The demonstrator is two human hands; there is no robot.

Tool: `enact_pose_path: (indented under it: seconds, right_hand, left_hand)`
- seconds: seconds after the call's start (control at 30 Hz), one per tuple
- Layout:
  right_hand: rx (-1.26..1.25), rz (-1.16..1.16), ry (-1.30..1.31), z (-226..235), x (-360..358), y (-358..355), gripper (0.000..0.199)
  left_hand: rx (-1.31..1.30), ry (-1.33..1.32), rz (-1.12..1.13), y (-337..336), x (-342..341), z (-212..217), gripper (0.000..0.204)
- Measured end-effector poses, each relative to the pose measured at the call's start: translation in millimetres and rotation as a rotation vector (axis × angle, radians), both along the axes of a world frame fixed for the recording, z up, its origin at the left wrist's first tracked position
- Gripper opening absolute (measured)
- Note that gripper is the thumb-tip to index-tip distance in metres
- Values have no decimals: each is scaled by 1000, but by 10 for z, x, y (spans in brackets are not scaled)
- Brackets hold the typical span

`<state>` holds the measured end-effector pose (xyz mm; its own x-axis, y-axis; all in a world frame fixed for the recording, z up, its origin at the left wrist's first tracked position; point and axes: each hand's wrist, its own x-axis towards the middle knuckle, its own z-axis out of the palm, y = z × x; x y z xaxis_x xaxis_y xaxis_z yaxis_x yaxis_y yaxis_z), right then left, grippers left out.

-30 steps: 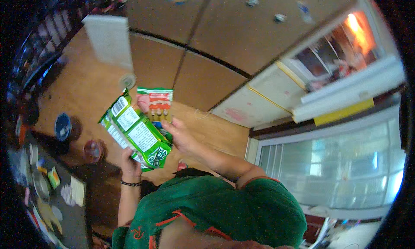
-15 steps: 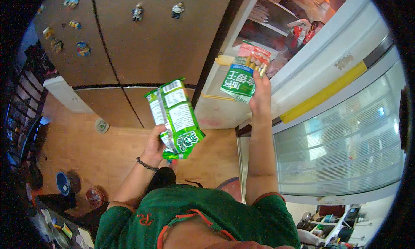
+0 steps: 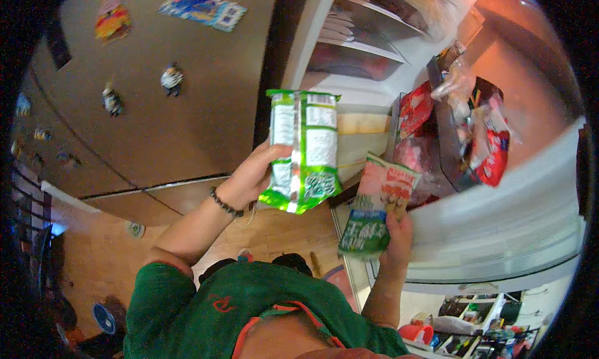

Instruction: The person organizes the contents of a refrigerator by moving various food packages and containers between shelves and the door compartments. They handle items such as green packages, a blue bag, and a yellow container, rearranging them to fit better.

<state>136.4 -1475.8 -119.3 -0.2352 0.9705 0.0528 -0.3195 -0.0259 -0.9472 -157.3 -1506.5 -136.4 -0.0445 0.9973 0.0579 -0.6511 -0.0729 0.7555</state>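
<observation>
In my left hand (image 3: 257,165) is a shiny green food bag (image 3: 319,150), its back with white label panels and a centre seam facing me. The thumb lies over the bag's front; the other fingers are behind it. My right hand (image 3: 399,237) grips a flatter green, blue and pink snack packet (image 3: 378,203) with sausages pictured on it. This packet is lower and to the right, close to an open fridge drawer (image 3: 430,165). Inside the drawer are red food packs (image 3: 496,156) and clear plastic bags.
The fridge stands open, with packed shelves (image 3: 349,28) above the drawer. Its pale door (image 3: 499,234) spans the right side. A brown closed door (image 3: 206,119) with magnets rises at left. Kitchen shelving (image 3: 480,328) is at lower right, and a blue basin (image 3: 104,317) at lower left.
My view has turned toward the fridge, so its drawer now shows. The green bag is now upright and nearer the fridge opening. My right hand has lowered the snack packet beside the drawer.
</observation>
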Motion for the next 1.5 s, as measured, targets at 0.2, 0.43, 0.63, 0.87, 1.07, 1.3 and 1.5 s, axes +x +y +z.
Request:
enact_pose_path:
  seconds: [0.2, 0.43, 0.63, 0.87, 1.07, 1.3, 1.5]
  right_hand:
    - [-541, 230, 170, -1081, -282, -1496, 31]
    - [-728, 472, 280, -367, -651, -1029, 35]
    - [-738, 442, 344, -436, -634, -1754, 39]
    - [-580, 326, 204, -96, -765, -1790, 30]
    - [-493, 524, 306, -412, -559, -1680, 40]
    - [-599, 527, 247, -506, -466, -1634, 33]
    - [-588, 522, 58, -406, -484, -1544, 31]
  left_hand:
    - [-131, -207, -140, -164, -152, -216, 32]
    - [-32, -221, -126, 275, -403, 579, 33]
    - [-3, -128, -84, -2, -433, 914, 32]
    - [52, 94, 19, 576, -687, 1607, 28]
    - [142, 64, 42, 1511, -1221, 1765, 34]
    - [5, 658, 468, 2229, -1480, 1558, 47]
    - [-292, 1576, 814, 2074, -1789, 1462, 86]
